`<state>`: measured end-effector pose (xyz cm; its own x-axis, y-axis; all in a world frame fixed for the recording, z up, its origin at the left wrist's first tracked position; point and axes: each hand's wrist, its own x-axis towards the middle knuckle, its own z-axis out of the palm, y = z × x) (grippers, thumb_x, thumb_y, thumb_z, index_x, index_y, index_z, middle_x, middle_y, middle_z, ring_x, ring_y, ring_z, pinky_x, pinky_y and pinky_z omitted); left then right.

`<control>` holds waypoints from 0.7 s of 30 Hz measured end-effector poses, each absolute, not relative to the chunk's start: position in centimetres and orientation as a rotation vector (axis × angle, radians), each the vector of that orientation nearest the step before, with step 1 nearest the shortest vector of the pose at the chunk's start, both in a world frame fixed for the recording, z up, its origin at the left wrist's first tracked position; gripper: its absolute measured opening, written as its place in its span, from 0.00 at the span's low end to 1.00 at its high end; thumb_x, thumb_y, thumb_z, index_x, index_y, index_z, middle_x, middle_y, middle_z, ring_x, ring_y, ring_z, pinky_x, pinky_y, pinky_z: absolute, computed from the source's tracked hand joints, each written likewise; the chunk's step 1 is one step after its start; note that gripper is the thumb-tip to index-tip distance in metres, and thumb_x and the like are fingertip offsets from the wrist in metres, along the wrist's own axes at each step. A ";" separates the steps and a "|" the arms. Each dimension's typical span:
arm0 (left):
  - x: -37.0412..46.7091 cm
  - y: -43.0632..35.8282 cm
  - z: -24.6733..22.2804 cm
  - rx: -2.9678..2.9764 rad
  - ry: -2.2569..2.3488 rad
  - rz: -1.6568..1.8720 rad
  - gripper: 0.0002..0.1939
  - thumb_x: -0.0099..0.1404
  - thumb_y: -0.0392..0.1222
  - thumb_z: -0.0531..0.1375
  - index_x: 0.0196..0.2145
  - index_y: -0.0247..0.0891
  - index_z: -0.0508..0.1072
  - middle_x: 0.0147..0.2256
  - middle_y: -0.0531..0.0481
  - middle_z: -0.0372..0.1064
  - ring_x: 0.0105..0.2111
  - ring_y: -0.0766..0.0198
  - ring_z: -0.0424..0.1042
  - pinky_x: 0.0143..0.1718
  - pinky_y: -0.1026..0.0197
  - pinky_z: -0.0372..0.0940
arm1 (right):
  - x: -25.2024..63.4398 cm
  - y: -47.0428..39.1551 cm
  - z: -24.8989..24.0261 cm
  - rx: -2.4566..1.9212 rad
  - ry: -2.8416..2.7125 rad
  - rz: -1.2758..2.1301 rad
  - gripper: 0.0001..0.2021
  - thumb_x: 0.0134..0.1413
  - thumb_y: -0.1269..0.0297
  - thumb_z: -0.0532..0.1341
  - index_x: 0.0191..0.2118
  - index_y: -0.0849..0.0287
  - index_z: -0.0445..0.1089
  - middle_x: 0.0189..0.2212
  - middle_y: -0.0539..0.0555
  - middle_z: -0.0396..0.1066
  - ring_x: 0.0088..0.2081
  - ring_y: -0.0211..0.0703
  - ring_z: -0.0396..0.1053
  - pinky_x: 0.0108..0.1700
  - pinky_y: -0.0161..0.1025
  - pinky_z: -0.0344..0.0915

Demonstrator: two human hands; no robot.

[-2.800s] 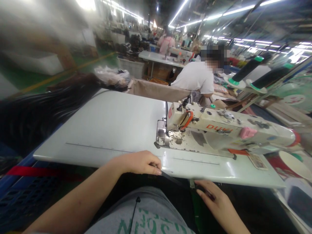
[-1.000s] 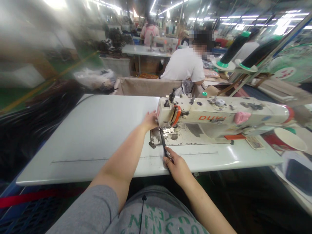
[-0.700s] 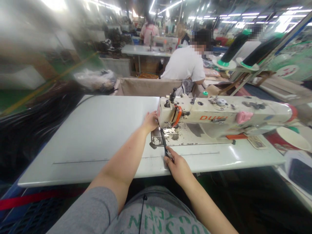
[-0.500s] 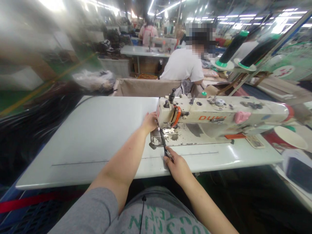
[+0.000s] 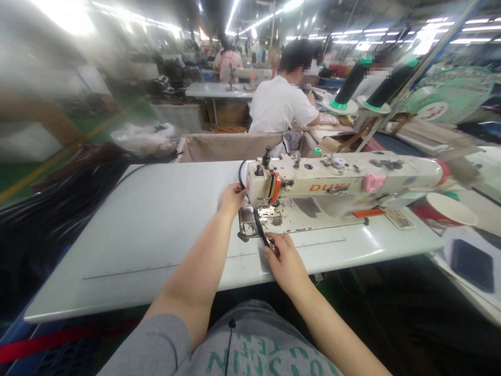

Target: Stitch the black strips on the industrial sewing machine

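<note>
A narrow black strip (image 5: 259,223) runs over the bed of a white sewing machine (image 5: 332,180), passing beside the needle area. Behind the machine head it curves up in a loop. My left hand (image 5: 233,199) is closed in a pinch on the strip at the left of the head. On the near side, my right hand (image 5: 287,261) grips the strip's front part at the edge of the bed. A small shiny metal piece shows among the right fingers; its kind is hidden.
The white table (image 5: 156,219) spreads left of the machine. Black strips (image 5: 31,224) hang at the far left. Behind stands a cloth-lined bin (image 5: 230,146), and a person in a white shirt (image 5: 277,107) sits beyond. A phone (image 5: 473,265) lies at right.
My left hand has moved slightly back to the left of the machine head, and the strip's loop behind it now shows. My right hand stays near the bed's edge. The camera view has shifted.
</note>
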<state>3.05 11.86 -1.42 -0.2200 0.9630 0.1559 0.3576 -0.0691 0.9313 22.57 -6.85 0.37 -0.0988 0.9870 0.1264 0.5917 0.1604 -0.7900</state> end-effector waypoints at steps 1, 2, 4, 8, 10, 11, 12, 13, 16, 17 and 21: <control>3.1 11.6 -1.6 1.355 1.595 1.341 0.07 0.58 0.45 0.63 0.30 0.38 0.76 0.36 0.47 0.77 0.42 0.54 0.76 0.47 0.54 0.69 | 22.5 -6.8 0.5 -1.481 -1.751 0.741 0.18 0.63 0.62 0.59 0.57 0.57 0.72 0.47 0.61 0.69 0.47 0.51 0.71 0.54 0.49 0.69; 3.1 11.3 -1.7 1.280 1.571 1.384 0.09 0.59 0.47 0.62 0.31 0.38 0.75 0.34 0.47 0.77 0.40 0.55 0.76 0.45 0.54 0.70 | 22.5 -6.7 0.7 -1.452 -1.728 0.728 0.17 0.64 0.60 0.60 0.55 0.58 0.73 0.47 0.62 0.69 0.48 0.52 0.70 0.55 0.50 0.69; 3.0 10.4 -1.9 1.147 1.500 1.463 0.12 0.61 0.50 0.61 0.31 0.38 0.73 0.33 0.48 0.75 0.37 0.58 0.76 0.43 0.56 0.72 | 22.3 -6.5 1.1 -1.392 -1.697 0.724 0.15 0.67 0.57 0.58 0.50 0.59 0.74 0.47 0.63 0.69 0.50 0.53 0.69 0.57 0.50 0.68; 1.7 7.7 -1.9 0.957 1.369 1.586 0.16 0.58 0.54 0.64 0.29 0.39 0.68 0.30 0.50 0.72 0.35 0.63 0.75 0.44 0.56 0.74 | 21.6 -5.9 1.7 -1.322 -1.686 0.788 0.15 0.69 0.53 0.55 0.39 0.56 0.73 0.41 0.60 0.72 0.47 0.52 0.70 0.54 0.49 0.67; 1.0 5.9 -1.7 0.892 1.335 1.628 0.19 0.55 0.56 0.67 0.30 0.39 0.68 0.30 0.52 0.70 0.33 0.64 0.74 0.45 0.54 0.74 | 20.9 -5.5 1.8 -1.327 -1.662 0.922 0.15 0.68 0.52 0.56 0.37 0.56 0.72 0.34 0.56 0.73 0.41 0.49 0.71 0.48 0.46 0.69; 0.7 5.0 -1.6 0.868 1.325 1.646 0.20 0.54 0.56 0.69 0.31 0.38 0.69 0.29 0.52 0.70 0.33 0.64 0.74 0.45 0.54 0.75 | 20.4 -5.3 1.7 -1.325 -1.630 1.035 0.16 0.68 0.50 0.55 0.37 0.55 0.71 0.32 0.54 0.72 0.37 0.47 0.71 0.44 0.44 0.69; 0.4 4.1 -1.5 0.850 1.317 1.662 0.20 0.53 0.56 0.70 0.32 0.38 0.69 0.30 0.53 0.70 0.33 0.65 0.75 0.46 0.53 0.75 | 19.9 -5.0 1.6 -1.313 -1.579 1.170 0.17 0.68 0.49 0.55 0.37 0.55 0.71 0.30 0.52 0.72 0.33 0.44 0.70 0.39 0.42 0.68; 0.2 3.3 -1.4 0.838 1.312 1.678 0.21 0.53 0.55 0.70 0.33 0.38 0.70 0.30 0.53 0.71 0.33 0.65 0.75 0.46 0.53 0.75 | 19.4 -4.8 1.5 -1.289 -1.513 1.310 0.17 0.67 0.47 0.55 0.37 0.55 0.70 0.29 0.51 0.72 0.29 0.42 0.68 0.34 0.39 0.66; -0.2 0.7 -1.2 0.830 1.310 1.717 0.20 0.54 0.54 0.71 0.35 0.38 0.72 0.32 0.52 0.73 0.36 0.64 0.77 0.49 0.53 0.74 | 17.9 -3.9 1.1 -1.204 -1.295 1.617 0.20 0.63 0.43 0.58 0.36 0.57 0.71 0.27 0.50 0.72 0.22 0.35 0.61 0.25 0.35 0.56; -0.3 -0.1 -1.1 0.834 1.312 1.724 0.20 0.55 0.54 0.72 0.36 0.38 0.73 0.32 0.52 0.73 0.36 0.63 0.77 0.50 0.53 0.74 | 17.5 -3.6 1.0 -1.186 -1.240 1.675 0.21 0.62 0.42 0.60 0.35 0.58 0.71 0.26 0.50 0.71 0.21 0.34 0.59 0.24 0.34 0.53; -0.9 -3.1 -0.9 0.898 1.351 1.724 0.17 0.58 0.52 0.71 0.38 0.40 0.74 0.35 0.50 0.77 0.40 0.61 0.78 0.51 0.54 0.74 | 16.0 -2.7 0.8 -1.144 -1.118 1.827 0.23 0.59 0.42 0.63 0.33 0.61 0.74 0.22 0.50 0.69 0.19 0.32 0.55 0.21 0.33 0.45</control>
